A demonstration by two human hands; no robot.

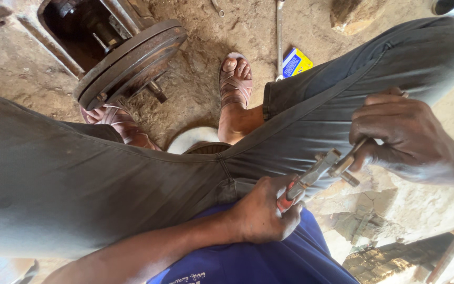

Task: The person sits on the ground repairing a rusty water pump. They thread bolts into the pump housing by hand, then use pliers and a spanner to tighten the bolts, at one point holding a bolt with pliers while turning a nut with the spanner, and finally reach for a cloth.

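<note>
Closest to the camera is a blue shirt [290,257]. Just above it, the left hand [264,213] is closed around the red handles of a pair of pliers [311,176]. The pliers point up and to the right, over the person's lap. Their tip bites a small metal part [345,169]. The right hand [400,131] is curled around the other end of that part, fingers [379,113] bent tight, resting on the right leg. Dark grey trousers [106,179] cover both legs. Farther down, two feet in brown sandals [235,84] stand on the dirt floor [195,94]. A rusty round metal wheel [132,60] lies by one foot. A long spanner [279,31] and a small blue and yellow box [296,62] lie farther off.
</note>
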